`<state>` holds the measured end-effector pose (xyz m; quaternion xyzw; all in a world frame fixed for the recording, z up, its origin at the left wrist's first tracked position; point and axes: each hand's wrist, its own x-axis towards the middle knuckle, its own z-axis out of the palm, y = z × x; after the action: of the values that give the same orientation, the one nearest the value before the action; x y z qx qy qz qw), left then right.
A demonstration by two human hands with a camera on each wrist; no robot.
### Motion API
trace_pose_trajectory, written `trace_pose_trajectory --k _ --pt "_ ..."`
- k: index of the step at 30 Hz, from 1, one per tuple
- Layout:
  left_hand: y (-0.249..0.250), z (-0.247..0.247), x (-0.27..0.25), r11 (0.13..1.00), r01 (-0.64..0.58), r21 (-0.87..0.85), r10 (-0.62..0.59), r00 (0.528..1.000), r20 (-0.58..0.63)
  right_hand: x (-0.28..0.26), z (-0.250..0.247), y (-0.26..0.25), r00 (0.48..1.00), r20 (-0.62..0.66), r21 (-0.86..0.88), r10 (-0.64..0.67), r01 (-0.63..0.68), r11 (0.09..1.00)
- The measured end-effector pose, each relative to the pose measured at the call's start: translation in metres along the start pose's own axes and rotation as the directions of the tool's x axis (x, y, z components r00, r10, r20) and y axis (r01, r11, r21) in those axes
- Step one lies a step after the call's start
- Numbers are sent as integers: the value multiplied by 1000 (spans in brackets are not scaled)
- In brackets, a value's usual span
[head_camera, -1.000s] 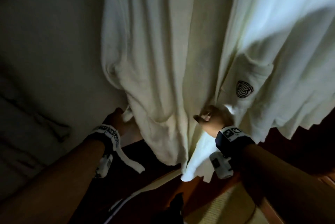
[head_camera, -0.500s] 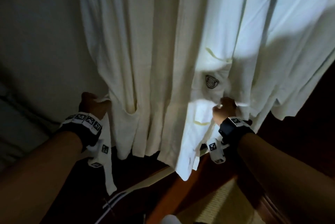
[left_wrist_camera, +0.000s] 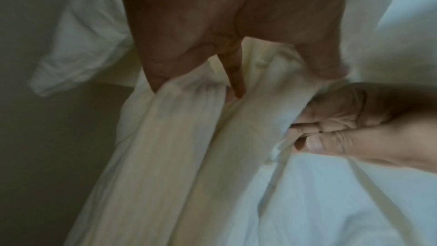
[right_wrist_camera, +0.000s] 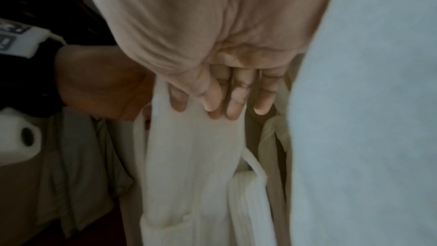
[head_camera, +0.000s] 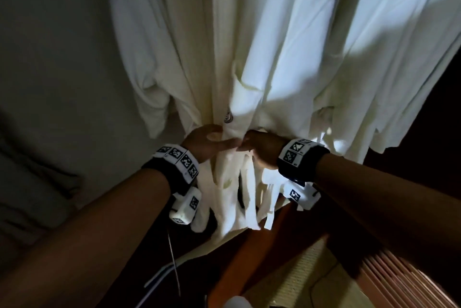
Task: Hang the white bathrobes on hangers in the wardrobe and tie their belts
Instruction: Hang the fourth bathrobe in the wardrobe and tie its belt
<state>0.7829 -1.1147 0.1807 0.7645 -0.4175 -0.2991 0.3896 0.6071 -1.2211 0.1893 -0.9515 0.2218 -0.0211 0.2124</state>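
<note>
White bathrobes (head_camera: pixel 274 45) hang in front of me, and one bears a round dark logo (head_camera: pixel 228 118). At its waist my two hands meet. My left hand (head_camera: pixel 209 143) grips a bunched end of the white belt (left_wrist_camera: pixel 189 119), fingers (left_wrist_camera: pixel 234 74) curled into the folds. Touching it on the right, my right hand (head_camera: pixel 262 148) has its fingers (right_wrist_camera: pixel 236 100) curled over another strip of the belt (right_wrist_camera: pixel 196 147). Loose belt ends (head_camera: pixel 245 195) and robe hems dangle below both wrists. The hangers are out of view.
A pale wall (head_camera: pixel 50 58) runs down the left side. Below the robes lie a reddish wooden base (head_camera: pixel 249 252), a woven mat (head_camera: pixel 299 277) and a wooden slatted panel (head_camera: pixel 411 282). A thin white cable (head_camera: pixel 174 270) trails across the dark floor.
Both hands have come together from either side of the robe to its front, drawing the belt ends with them. The cloth at the waist is now bunched between them.
</note>
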Motion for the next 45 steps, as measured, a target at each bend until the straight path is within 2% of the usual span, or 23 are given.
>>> trace_pose_trajectory --k 2,4,6,8,10,14,17,21,23,24,28,30,31,33,36,38,41,43,44,45 --pt "8 5 6 993 -80 88 88 992 -92 -4 -2 6 999 20 -64 47 -46 997" --pt "9 6 12 976 -125 179 149 980 -129 -9 -8 12 985 -74 -63 157 -162 985" --pt "8 3 15 964 -150 218 173 980 -95 -14 -14 15 938 -112 -131 329 -342 930" --pt "4 1 18 958 -188 215 202 978 -47 -14 -8 23 872 -83 -177 482 -489 854" --pt "0 0 19 959 -205 196 210 978 -6 -11 8 29 840 -53 -71 540 -543 837" --pt "-8 1 24 968 -191 160 189 982 28 -3 54 33 811 120 154 573 -585 796" --pt "-9 5 30 973 -159 168 156 987 31 -8 77 31 805 82 329 588 -578 746" --pt "1 15 33 952 -178 249 169 984 58 -13 95 31 762 114 489 637 -601 632" --pt "6 22 34 937 -199 285 186 980 73 -16 97 30 723 118 628 680 -585 513" --pt "8 26 35 930 -214 298 203 977 71 -19 99 32 684 120 646 719 -604 467" --pt "13 37 44 945 -215 246 215 976 27 -42 81 12 613 85 739 785 -568 364" --pt "12 40 50 961 -193 198 195 981 8 -55 61 -2 602 70 801 796 -509 315" --pt "12 43 53 963 -192 189 196 981 0 -64 50 -7 610 59 822 790 -479 308" --pt "11 44 57 963 -201 177 209 978 -27 -79 22 -13 672 71 887 738 -381 262" --pt "12 43 57 963 -204 178 211 977 -20 -97 -20 -43 779 154 968 608 -241 64" --pt "13 40 55 977 -178 120 177 984 16 -105 -35 -51 815 123 988 567 -154 8" --pt "14 27 41 989 -124 -85 133 985 107 -112 -50 -54 836 -20 996 548 -29 80" --pt "9 14 28 990 -82 -118 104 975 196 -112 -52 -57 830 -93 987 550 3 162" --pt "4 8 20 980 -49 -195 88 977 192 -113 -52 -61 842 -121 977 526 8 212" --pt "-2 5 11 930 9 -366 66 980 190 -114 -50 -65 855 -132 967 501 0 254"
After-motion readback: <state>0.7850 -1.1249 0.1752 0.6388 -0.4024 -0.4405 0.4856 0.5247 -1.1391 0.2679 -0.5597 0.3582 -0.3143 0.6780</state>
